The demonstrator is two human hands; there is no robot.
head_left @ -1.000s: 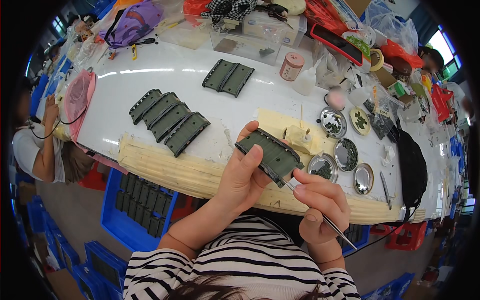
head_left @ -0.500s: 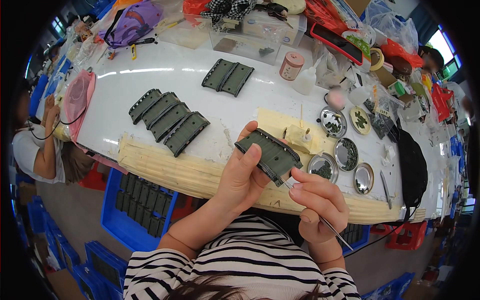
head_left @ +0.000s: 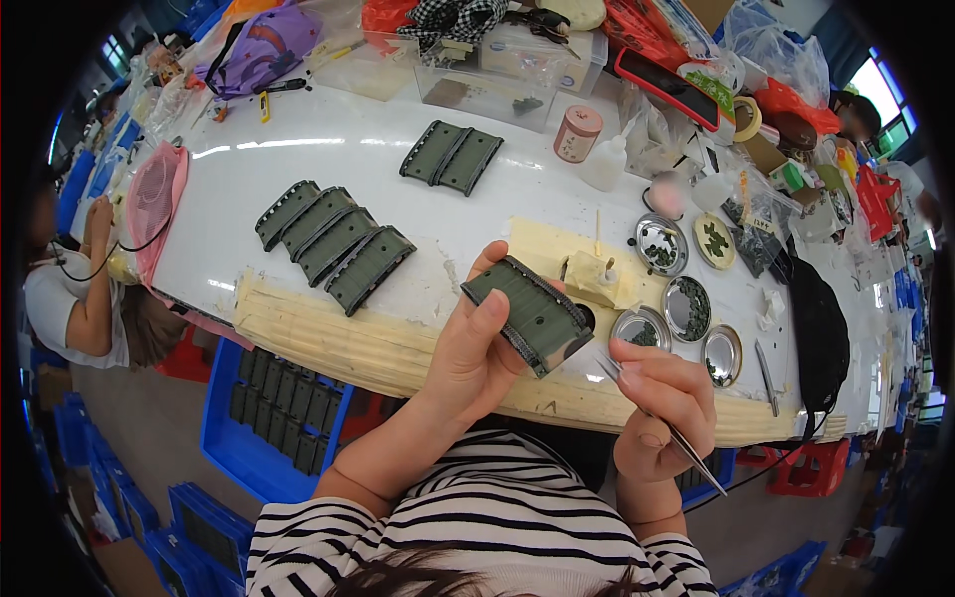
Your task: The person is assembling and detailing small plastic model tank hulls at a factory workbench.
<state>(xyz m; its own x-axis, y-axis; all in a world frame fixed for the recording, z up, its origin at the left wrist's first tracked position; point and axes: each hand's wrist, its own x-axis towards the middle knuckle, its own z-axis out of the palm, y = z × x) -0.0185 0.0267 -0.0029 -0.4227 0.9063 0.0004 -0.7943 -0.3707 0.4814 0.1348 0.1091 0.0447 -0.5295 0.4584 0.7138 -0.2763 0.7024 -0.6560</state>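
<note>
My left hand (head_left: 468, 343) grips a dark green rectangular plastic part (head_left: 532, 316) with ridged black edges, its thumb pressed on the face. Metal tweezers (head_left: 686, 448) are pinched in my right hand (head_left: 662, 403); their tips point toward the part but stand apart from it. Beyond my right hand are round metal dishes, one dish (head_left: 619, 320) holding small green pieces, another dish (head_left: 686, 306) fuller. Similar green parts (head_left: 328, 239) lie in an overlapping row at the left of the table, and a joined pair (head_left: 451, 157) lies farther back.
A yellow block (head_left: 595, 277) with a stick stands behind the held part. Nearby are a pink tin (head_left: 578, 133), a white bottle (head_left: 609, 164), a spare pair of tweezers (head_left: 766, 378) and a black cloth (head_left: 821, 338). Below the padded table edge (head_left: 328, 333) sits a blue crate (head_left: 229, 438) of green parts.
My right hand has drawn the tweezers away from the part, toward the right. The part in my left hand has tilted slightly, showing its near right end more.
</note>
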